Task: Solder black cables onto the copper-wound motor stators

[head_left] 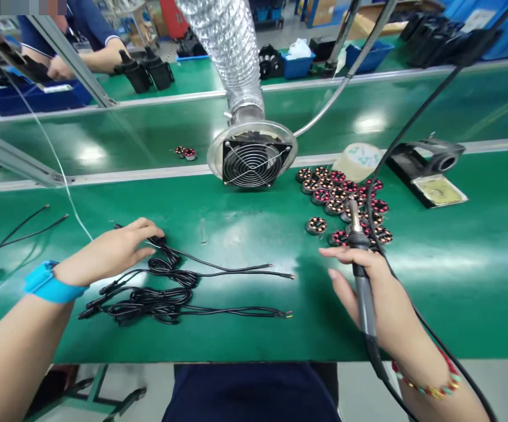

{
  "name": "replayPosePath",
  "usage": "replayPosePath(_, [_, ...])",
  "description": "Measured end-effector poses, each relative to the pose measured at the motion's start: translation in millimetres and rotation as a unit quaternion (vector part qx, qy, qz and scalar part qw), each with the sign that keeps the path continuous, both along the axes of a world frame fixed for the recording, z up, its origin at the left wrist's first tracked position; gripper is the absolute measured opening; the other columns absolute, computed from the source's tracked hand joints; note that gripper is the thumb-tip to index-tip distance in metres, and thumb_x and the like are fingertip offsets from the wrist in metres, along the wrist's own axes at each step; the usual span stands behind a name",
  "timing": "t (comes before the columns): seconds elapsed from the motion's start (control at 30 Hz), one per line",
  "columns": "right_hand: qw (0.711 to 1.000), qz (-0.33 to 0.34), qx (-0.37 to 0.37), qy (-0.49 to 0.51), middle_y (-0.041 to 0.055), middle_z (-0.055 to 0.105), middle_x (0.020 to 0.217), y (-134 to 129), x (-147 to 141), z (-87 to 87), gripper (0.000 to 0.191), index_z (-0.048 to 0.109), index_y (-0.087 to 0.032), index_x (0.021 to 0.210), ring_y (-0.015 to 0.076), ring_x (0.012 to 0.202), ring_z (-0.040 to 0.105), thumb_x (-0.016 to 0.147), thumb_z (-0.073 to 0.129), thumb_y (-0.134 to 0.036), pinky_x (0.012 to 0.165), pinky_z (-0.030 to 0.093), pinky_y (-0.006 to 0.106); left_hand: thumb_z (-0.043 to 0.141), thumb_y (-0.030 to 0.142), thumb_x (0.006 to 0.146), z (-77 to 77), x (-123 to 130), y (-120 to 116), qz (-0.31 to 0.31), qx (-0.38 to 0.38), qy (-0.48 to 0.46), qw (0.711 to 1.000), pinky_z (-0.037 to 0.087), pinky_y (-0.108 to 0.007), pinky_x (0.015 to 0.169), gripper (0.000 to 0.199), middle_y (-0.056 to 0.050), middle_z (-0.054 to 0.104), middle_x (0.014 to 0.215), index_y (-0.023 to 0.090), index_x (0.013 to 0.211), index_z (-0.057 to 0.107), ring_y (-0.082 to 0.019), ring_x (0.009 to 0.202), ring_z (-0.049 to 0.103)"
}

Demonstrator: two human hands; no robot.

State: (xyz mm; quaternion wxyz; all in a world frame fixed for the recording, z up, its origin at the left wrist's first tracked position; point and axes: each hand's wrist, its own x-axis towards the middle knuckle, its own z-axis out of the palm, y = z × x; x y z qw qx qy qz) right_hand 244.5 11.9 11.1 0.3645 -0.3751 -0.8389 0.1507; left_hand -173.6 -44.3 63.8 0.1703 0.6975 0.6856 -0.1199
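My left hand (119, 249), with a blue wristband, reaches over the upper end of several coiled black cables (166, 278) on the green bench. Its fingers curl down at the topmost coil, and what they pinch is partly hidden. The cables' bare wire ends point right. In my right hand (374, 281) lies a soldering iron (363, 293), tip pointing away from me, between thumb and fingers. Just beyond the iron's tip sits a cluster of round coil parts (335, 206) with red and copper windings. One coil part (316, 225) stands a little apart at the left.
A fume extractor fan (254, 164) hangs at the back centre. A tape roll (357, 161) and an iron stand with yellow sponge (440, 190) are back right. The iron's black cord (416, 114) crosses the right side. Another cable (5, 240) lies far left. A person's arms (99, 58) show beyond.
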Motion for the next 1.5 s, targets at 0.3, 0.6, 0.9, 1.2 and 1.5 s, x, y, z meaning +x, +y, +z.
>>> replayPosePath(0.3, [1.0,0.006,0.007,0.003,0.0055,0.069,0.103,8,-13,2.0,0.024,0.051,-0.024,0.111,0.0243,0.096,0.065,0.089,0.055,-0.016,0.087,0.051,0.042,0.032,0.047,0.096,-11.9,27,-10,-0.036,0.048,-0.105,0.993,0.049,-0.034,0.079,0.044,-0.008,0.064,0.104,0.02,0.103,0.066,-0.024,0.092,0.063])
replayPosePath(0.6, [1.0,-0.012,-0.007,-0.008,0.0062,0.069,0.103,15,-13,3.7,0.022,0.05,-0.024,0.11,0.0245,0.096,0.067,0.09,0.053,-0.019,0.088,0.052,0.045,0.039,0.041,0.094,-25.7,26,-38,-0.049,0.045,-0.067,0.996,0.055,-0.035,0.071,0.043,-0.008,0.059,0.129,0.024,0.13,0.054,-0.025,0.087,0.069])
replayPosePath(0.9, [0.995,-0.047,0.007,-0.088,0.0095,0.067,0.105,48,-7,3.1,0.026,0.05,-0.02,0.112,0.0243,0.093,0.066,0.088,0.047,-0.014,0.079,0.052,0.038,0.046,0.054,0.086,-0.1,12,-27,0.047,0.04,-0.134,0.989,0.054,-0.033,0.081,0.049,-0.003,0.061,0.13,0.028,0.125,0.058,-0.027,0.103,0.065])
replayPosePath(1.2, [0.954,-0.007,0.032,-0.297,0.0092,0.067,0.084,70,-19,3.3,0.022,0.056,-0.016,0.105,0.0279,0.079,0.06,0.084,0.049,-0.014,0.07,0.046,0.038,0.046,0.031,0.091,-10.6,130,52,-0.075,-0.053,-0.135,0.987,0.048,-0.034,0.082,0.026,-0.01,0.062,0.112,0.017,0.109,0.058,-0.024,0.095,0.062])
replayPosePath(1.5, [0.987,0.062,-0.074,-0.131,0.0056,0.07,0.089,41,-64,4.4,0.03,0.048,-0.02,0.11,0.0213,0.08,0.067,0.083,0.042,-0.007,0.072,0.052,0.035,0.053,0.023,0.085,-21.1,143,52,-0.102,-0.084,-0.212,0.968,0.045,-0.034,0.078,0.018,-0.01,0.066,0.103,0.015,0.099,0.061,-0.023,0.09,0.06])
